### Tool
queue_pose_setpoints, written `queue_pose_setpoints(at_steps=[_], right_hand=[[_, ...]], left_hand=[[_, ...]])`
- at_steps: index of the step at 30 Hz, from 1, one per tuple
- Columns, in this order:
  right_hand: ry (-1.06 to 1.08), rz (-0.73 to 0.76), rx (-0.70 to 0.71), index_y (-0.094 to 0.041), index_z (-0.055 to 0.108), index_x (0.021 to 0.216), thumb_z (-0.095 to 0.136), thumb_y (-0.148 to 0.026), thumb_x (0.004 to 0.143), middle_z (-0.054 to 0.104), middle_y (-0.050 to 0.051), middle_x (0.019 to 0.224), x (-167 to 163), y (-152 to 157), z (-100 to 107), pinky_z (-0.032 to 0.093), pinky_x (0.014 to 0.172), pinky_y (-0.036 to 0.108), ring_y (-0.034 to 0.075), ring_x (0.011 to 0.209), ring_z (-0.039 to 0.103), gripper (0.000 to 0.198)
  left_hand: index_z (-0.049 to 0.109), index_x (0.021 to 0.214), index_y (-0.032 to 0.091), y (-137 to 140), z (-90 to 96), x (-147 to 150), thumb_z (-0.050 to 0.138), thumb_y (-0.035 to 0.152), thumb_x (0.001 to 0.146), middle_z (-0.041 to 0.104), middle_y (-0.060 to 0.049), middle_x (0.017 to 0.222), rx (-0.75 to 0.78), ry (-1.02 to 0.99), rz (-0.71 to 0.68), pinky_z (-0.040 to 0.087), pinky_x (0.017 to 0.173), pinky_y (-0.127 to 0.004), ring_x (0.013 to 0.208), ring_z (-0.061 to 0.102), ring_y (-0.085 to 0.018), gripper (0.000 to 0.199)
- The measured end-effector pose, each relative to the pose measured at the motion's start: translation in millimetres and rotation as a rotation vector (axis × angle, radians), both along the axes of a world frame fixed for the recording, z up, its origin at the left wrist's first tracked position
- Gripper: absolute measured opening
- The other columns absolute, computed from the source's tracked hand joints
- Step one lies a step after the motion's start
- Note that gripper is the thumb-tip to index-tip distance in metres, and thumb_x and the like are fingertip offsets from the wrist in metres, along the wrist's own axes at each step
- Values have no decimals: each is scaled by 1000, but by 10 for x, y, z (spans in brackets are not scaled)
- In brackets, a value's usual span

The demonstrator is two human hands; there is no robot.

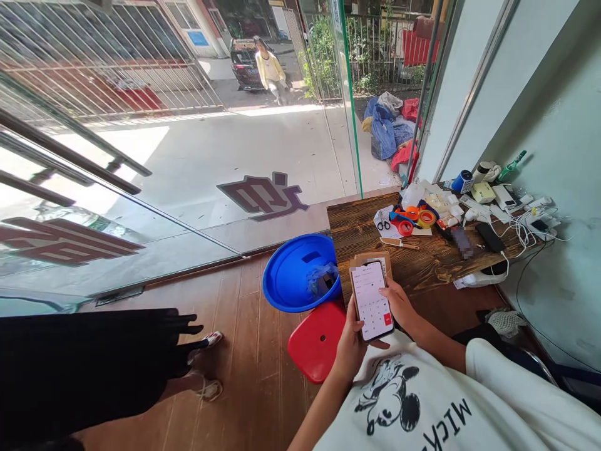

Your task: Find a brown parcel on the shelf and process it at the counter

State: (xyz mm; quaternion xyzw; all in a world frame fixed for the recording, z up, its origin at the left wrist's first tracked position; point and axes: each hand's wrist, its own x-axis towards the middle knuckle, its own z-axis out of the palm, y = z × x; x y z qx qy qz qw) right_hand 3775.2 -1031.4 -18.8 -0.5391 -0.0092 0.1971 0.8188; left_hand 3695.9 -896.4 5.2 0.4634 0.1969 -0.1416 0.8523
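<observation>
A smartphone (372, 300) is held upright before my chest, its lit screen showing a number keypad with a red key at the lower right. Around its lower left edge my left hand (352, 338) is closed, thumb on the front side and fingertips showing below. My right hand (399, 304) grips the upper right edge, its thumb over the screen; its other fingers are mostly hidden. Behind the phone, a brown cardboard box (385, 262) lies on the wooden table (350, 222), partly covered by it.
Scissors (384, 223), a knife (399, 243), tape dispensers (408, 219) and tangled white cables (521, 235) crowd the table. A blue basin (286, 275) and red stool (312, 344) stand beside it. Someone in black clothing (94, 369) is at left; another person (270, 67) is outside the glass.
</observation>
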Motion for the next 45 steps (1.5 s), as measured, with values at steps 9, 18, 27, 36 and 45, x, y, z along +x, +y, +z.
queue_pose_setpoints(at_steps=[9, 18, 27, 36, 45], right_hand=[[-79, 146, -64, -21, 68, 98, 62, -39, 71, 73, 4, 92, -85, -134, -62, 56, 72, 34, 23, 80, 67, 33], [-96, 119, -75, -22, 68, 96, 60, -38, 71, 73, 3, 89, -99, -87, -58, 54, 67, 32, 21, 74, 63, 31], [-104, 130, -118, -21, 69, 95, 58, -38, 73, 72, 3, 88, -122, -31, -18, 54, 71, 32, 23, 83, 66, 30], [-110, 144, -132, -23, 70, 95, 58, -38, 73, 72, 3, 88, -101, -48, -21, 54, 73, 34, 24, 82, 65, 29], [-57, -117, -218, -20, 64, 124, 40, -73, 94, 71, 12, 121, -28, 104, -714, 58, 86, 38, 28, 107, 68, 65]], left_hand=[[28, 165, 35, 26, -24, -11, 68, 38, 78, 52, -9, 158, -38, 5, 36, 66, 49, -38, 96, 67, -27, 96], [17, 168, 40, 33, 7, -9, 71, 41, 75, 52, -9, 157, -25, 21, 46, 64, 48, -38, 87, 67, -26, 108], [11, 168, 33, -14, 193, 19, 71, 45, 63, 45, -13, 162, 34, 79, 82, 59, 42, -35, 80, 66, -24, 121], [21, 165, 37, 10, 123, -5, 75, 45, 63, 57, -10, 147, 6, 83, 113, 60, 43, -34, 82, 65, -24, 116], [18, 165, 34, -36, 201, 20, 74, 45, 59, 49, -13, 157, 2, 95, 181, 58, 45, -29, 98, 66, -29, 120]])
